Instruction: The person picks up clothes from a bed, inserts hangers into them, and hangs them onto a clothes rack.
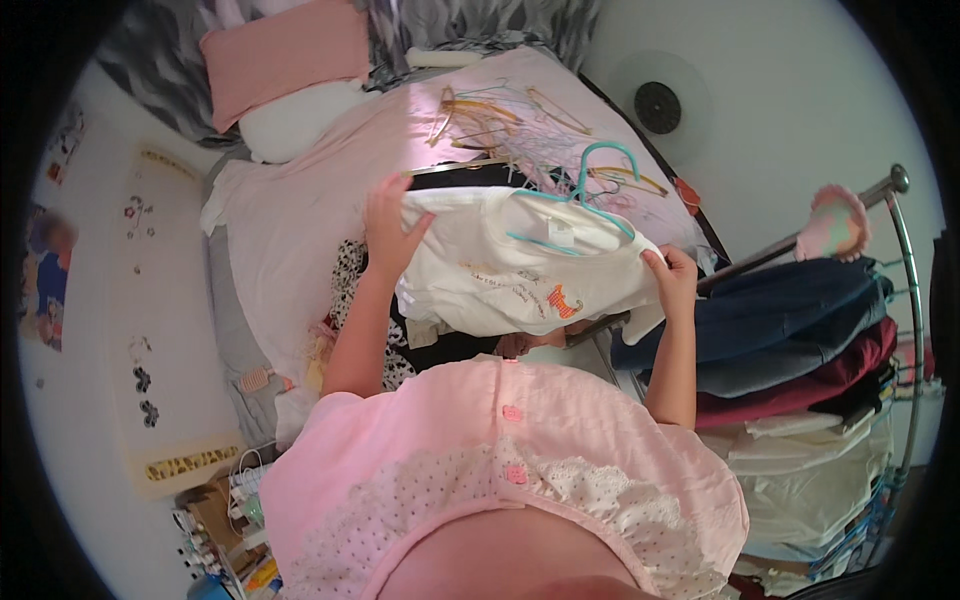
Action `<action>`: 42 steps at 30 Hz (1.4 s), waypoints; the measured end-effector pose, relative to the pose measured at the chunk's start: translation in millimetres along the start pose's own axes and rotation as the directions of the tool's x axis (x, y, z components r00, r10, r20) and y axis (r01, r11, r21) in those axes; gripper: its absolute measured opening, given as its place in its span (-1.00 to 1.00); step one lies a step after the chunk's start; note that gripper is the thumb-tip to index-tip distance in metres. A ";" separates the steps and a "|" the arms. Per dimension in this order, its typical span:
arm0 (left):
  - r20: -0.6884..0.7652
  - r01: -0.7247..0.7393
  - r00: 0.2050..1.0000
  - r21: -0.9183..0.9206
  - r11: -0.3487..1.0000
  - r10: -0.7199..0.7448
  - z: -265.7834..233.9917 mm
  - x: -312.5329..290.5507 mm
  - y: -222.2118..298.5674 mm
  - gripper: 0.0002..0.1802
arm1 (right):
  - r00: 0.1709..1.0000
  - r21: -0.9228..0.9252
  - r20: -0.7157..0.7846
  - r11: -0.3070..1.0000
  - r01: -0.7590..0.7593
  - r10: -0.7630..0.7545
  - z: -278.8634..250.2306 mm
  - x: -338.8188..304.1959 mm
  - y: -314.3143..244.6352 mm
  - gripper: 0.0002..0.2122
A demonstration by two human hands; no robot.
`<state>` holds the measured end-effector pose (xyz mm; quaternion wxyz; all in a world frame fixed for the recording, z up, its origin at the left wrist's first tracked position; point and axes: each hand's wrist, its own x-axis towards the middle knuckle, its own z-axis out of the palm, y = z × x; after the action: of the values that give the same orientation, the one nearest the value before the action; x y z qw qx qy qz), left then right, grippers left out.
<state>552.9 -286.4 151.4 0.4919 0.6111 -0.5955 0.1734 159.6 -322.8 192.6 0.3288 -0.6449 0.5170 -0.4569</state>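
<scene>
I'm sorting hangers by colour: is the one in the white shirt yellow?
No, the hanger in the white shirt is turquoise.

Uneven light, dark fisheye-curved edges

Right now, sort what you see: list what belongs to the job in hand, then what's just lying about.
In the job:
- white shirt, held by the left hand and right hand
- teal hanger at its neckline
- probably the metal clothes rail

Lying about:
- pink pillow
- white pillow
- pink-and-green ruffled item on the rail
</scene>
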 end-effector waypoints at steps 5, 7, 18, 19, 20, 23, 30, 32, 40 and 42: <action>0.203 -0.247 0.937 -0.197 0.949 0.286 5.5 5.6 36.9 -0.72 | 1.000 -0.162 -0.027 0.987 -0.008 0.004 -27.0 -35.3 -12.4 -0.79; 0.301 -0.120 0.933 -0.249 0.961 0.195 15.2 3.1 44.2 -0.85 | 0.997 -0.188 -0.073 0.982 -0.022 0.008 -32.3 -45.0 -17.0 -0.76; 0.335 -0.149 0.867 -0.531 0.835 0.368 49.2 21.2 95.7 -0.91 | 0.917 -0.357 -0.396 0.929 -0.094 -0.059 -75.7 -104.6 -46.0 -0.77; 0.348 -0.154 0.846 -0.564 0.811 0.403 51.4 23.1 102.2 -0.90 | 0.899 -0.306 -0.437 0.945 -0.112 -0.035 -80.7 -114.4 -46.7 -0.78; 0.359 -0.159 0.823 -0.598 0.786 0.440 55.0 24.7 107.9 -0.89 | 0.882 -0.350 -0.470 0.925 -0.147 -0.037 -83.5 -121.9 -45.4 -0.80; 0.330 -0.150 0.784 -0.721 0.677 0.525 72.8 29.8 119.0 -0.85 | 0.827 -0.295 -0.562 0.934 -0.200 0.000 -88.0 -145.2 -50.0 -0.80; 0.552 0.076 0.618 -0.751 0.656 0.560 109.3 33.6 136.7 -0.77 | 0.676 -0.065 -0.712 0.941 -0.332 0.189 -85.0 -205.0 -47.4 -0.82; 0.518 0.060 0.599 -0.790 0.611 0.611 115.8 27.4 146.2 -0.78 | 0.630 -0.068 -0.748 0.920 -0.386 0.209 -78.4 -217.8 -48.5 -0.82; 0.352 -0.064 0.489 -0.898 0.435 0.798 116.6 -11.7 194.1 -0.73 | 0.500 -0.056 -0.826 0.845 -0.532 0.261 -70.9 -268.8 -40.0 -0.76; 0.302 -0.078 0.500 -0.918 0.389 0.812 113.9 -22.4 207.5 -0.74 | 0.498 -0.036 -0.821 0.845 -0.533 0.279 -74.3 -279.9 -45.7 -0.75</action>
<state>318.7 -325.8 163.5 0.3531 0.1087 -0.8974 -0.2412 93.8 -37.1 191.0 0.0684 -0.2734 0.8055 -0.5213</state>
